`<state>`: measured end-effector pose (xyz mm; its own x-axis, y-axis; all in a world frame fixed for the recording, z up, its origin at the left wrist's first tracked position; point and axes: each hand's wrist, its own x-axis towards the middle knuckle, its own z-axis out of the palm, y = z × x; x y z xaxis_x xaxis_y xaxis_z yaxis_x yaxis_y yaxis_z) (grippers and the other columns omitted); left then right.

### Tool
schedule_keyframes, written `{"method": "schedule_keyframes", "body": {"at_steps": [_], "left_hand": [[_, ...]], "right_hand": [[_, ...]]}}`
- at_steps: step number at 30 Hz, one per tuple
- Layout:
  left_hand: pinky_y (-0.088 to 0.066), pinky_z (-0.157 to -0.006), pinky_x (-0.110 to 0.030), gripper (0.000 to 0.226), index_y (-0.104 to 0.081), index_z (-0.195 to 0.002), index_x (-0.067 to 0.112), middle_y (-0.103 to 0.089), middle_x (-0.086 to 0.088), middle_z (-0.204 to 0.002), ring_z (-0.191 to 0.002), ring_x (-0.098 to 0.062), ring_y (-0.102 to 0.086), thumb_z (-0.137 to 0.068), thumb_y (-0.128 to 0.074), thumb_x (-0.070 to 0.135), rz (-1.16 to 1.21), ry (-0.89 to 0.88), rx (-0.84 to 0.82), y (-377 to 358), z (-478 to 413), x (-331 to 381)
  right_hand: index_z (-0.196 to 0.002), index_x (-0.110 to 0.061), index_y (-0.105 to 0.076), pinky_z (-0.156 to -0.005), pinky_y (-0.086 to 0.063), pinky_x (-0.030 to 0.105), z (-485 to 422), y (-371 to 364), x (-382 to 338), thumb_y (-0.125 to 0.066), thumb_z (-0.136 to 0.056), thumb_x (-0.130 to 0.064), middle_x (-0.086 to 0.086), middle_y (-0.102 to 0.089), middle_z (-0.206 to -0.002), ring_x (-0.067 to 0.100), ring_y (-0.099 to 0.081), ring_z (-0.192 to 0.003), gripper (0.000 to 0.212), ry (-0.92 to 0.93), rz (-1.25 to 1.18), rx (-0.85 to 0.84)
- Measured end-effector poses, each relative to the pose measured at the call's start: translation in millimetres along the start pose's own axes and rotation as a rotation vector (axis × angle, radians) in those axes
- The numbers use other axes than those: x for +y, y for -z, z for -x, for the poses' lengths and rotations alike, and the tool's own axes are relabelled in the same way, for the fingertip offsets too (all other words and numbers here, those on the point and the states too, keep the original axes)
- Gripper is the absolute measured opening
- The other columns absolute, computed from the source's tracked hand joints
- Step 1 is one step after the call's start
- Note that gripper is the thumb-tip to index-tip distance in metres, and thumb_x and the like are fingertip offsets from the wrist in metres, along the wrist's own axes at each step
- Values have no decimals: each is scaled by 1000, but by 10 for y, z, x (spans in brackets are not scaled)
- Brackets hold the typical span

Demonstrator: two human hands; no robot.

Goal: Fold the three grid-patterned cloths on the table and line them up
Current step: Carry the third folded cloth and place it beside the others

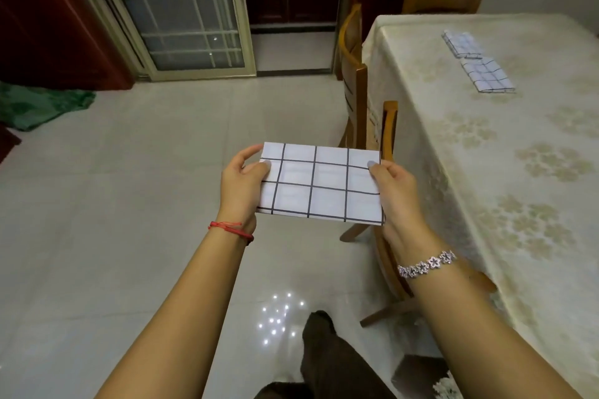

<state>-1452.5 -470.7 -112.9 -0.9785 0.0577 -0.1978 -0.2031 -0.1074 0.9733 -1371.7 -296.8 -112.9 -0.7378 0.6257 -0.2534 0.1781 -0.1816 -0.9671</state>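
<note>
I hold a white cloth with a dark grid [319, 183], folded into a flat rectangle, in the air over the floor, left of the table. My left hand [241, 181] pinches its left edge, thumb on top. My right hand [393, 186] pinches its right edge the same way. Two more folded grid cloths lie on the table [486, 146] at the far right, one [463, 44] behind the other [487, 75], close together in a slanted row.
The table carries a cream flowered tablecloth. Wooden chairs [355, 81] stand along its left side, one right under my right forearm, and another at its far end. A green cloth [39, 107] lies on the tiled floor at the left. My leg shows below.
</note>
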Motion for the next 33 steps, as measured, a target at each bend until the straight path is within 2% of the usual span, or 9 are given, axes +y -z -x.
{"method": "schedule_keyframes", "body": {"at_steps": [4,10,15,18,25,28,30,33], "left_hand": [[-49,-51,-18,31,-58,-114,16,-61,-4,-79,-70,-18,-57,-88,-50,1,-28,-8,-63,-298,-528,81],[-49,-49,-17,29,-55,-114,16,-62,-2,-81,-68,-13,-59,-89,-51,2,-67,-33,-139,-985,-1265,256],[-51,-63,-28,30,-53,-118,17,-62,-5,-88,-81,-22,-61,-90,-52,6,-92,-28,-217,-1559,-1742,334],[-53,-66,-30,29,-52,-117,18,-62,-4,-87,-80,-21,-62,-90,-52,8,-108,-19,-261,-1838,-1940,373],[-53,-56,-21,24,-53,-108,25,-61,-1,-84,-72,-16,-61,-90,-52,9,-148,-23,-378,-2348,-2398,460],[-51,-53,-19,26,-56,-112,20,-60,-1,-84,-71,-15,-59,-90,-51,7,-158,-41,-445,-2562,-2656,503],[-50,-50,-14,27,-57,-112,15,-60,-2,-87,-70,-13,-58,-89,-50,3,-145,-44,-504,-2725,-2859,527],[-49,-54,-15,29,-57,-114,12,-62,-4,-88,-72,-12,-58,-88,-50,1,-162,-33,-596,-2973,-3196,568]], "right_hand": [[-85,-16,-61,-47,-49,19,-430,-48,-160,-53,-93,-20,4,-63,-76,17,-63,-68,13,6,0,55],[-85,-15,-60,-51,-48,23,-1233,-5,-495,-54,-93,-19,1,-63,-71,15,-61,-63,11,37,-33,177],[-82,-16,-61,-50,-49,23,-1794,146,-754,-55,-91,-17,2,-63,-71,15,-60,-60,11,61,-54,245],[-83,-15,-62,-50,-48,22,-2056,244,-825,-56,-91,-18,2,-63,-72,15,-60,-60,11,64,-47,294],[-95,-6,-63,-49,-49,21,-2520,349,-896,-56,-91,-17,6,-64,-76,17,-60,-62,14,58,-86,416],[-95,-7,-64,-55,-51,26,-2725,338,-926,-56,-91,-18,7,-65,-79,19,-62,-65,14,52,-110,480],[-94,-8,-64,-54,-50,25,-2876,319,-944,-56,-91,-18,5,-66,-78,17,-62,-64,13,61,-132,536],[-88,-12,-64,-58,-52,28,-3119,259,-980,-57,-91,-19,4,-66,-78,17,-63,-67,10,65,-167,636]]}}
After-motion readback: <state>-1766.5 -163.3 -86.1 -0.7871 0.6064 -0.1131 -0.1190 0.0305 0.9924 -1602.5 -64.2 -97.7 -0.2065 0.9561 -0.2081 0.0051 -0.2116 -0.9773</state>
